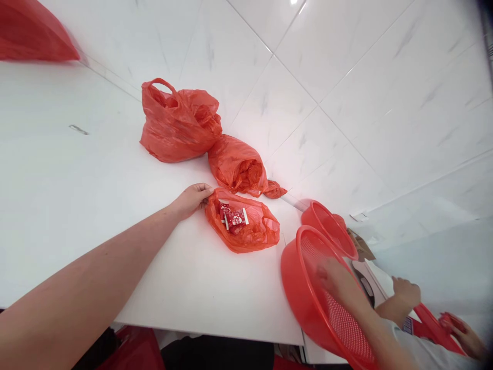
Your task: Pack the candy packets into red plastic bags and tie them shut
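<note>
My left hand [195, 199] pinches the left rim of a thin red plastic bag [254, 237], which lies with its mouth spread on the white table. Inside the bag are a few small red packets [236, 219] with white print and white ends. Over on the right, my right hand [327, 272] reaches down into a large red perforated basket [295, 280]. Motion smears its fingers, so I cannot tell what they hold.
Behind the bag stand two filled red plastic bags [173, 128] against the tiled wall [300, 128]. Another red basket [327, 221] sits behind the large one. A co-worker's hand [406, 294] and grey sleeve [427, 352] are at far right. A paperclip-like object [79, 129] lies left.
</note>
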The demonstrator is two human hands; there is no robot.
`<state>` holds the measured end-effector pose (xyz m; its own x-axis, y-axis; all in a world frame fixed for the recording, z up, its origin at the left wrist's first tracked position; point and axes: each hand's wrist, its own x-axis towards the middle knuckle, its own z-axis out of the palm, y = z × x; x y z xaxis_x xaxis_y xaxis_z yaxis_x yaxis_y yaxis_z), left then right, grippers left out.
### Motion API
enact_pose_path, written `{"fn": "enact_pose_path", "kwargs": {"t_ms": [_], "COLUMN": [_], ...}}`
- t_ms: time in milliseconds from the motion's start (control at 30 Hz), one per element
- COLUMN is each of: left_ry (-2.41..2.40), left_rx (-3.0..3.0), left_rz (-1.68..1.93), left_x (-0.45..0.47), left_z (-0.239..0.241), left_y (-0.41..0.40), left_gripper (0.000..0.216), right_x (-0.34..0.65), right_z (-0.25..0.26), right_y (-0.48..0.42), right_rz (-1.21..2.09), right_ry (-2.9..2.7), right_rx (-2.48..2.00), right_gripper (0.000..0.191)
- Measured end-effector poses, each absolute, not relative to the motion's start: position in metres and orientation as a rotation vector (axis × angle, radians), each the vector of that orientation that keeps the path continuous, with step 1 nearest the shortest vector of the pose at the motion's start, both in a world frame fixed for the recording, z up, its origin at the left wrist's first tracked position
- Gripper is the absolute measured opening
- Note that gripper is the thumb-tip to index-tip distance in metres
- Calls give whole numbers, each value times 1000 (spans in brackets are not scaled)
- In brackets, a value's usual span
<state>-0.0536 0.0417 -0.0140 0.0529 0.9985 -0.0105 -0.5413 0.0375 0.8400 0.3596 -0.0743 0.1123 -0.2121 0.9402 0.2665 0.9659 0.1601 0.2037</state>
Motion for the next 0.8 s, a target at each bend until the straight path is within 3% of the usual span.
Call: {"fn": "enact_pose_path", "kwargs": {"t_ms": [167, 267, 500, 700, 800], "left_ry": [758, 775, 778, 791, 811], "left_rx": [778, 781, 801, 809, 826], "left_rz": [1375, 1373, 1361, 1322, 1292], "left_x": [-54, -54, -56, -60, -63], "left_z": [-11, -12, -13, -14, -15], "left_y": [40, 40, 41, 44, 45], "left_gripper": [33, 32, 34, 36, 31], "right_x": [324, 271, 187, 188, 190], "right_z": [153, 157, 95, 36, 19], "right_y": [-62, -73, -49, 23, 42], "right_rz": [-702, -534, -134, 32, 103], "right_ry": [-2287, -2284, -2267, -2087, -2014], "right_rx": [-1768, -1596, -1411, -1710, -1767], "right_gripper": [10, 15, 24, 12, 19]}}
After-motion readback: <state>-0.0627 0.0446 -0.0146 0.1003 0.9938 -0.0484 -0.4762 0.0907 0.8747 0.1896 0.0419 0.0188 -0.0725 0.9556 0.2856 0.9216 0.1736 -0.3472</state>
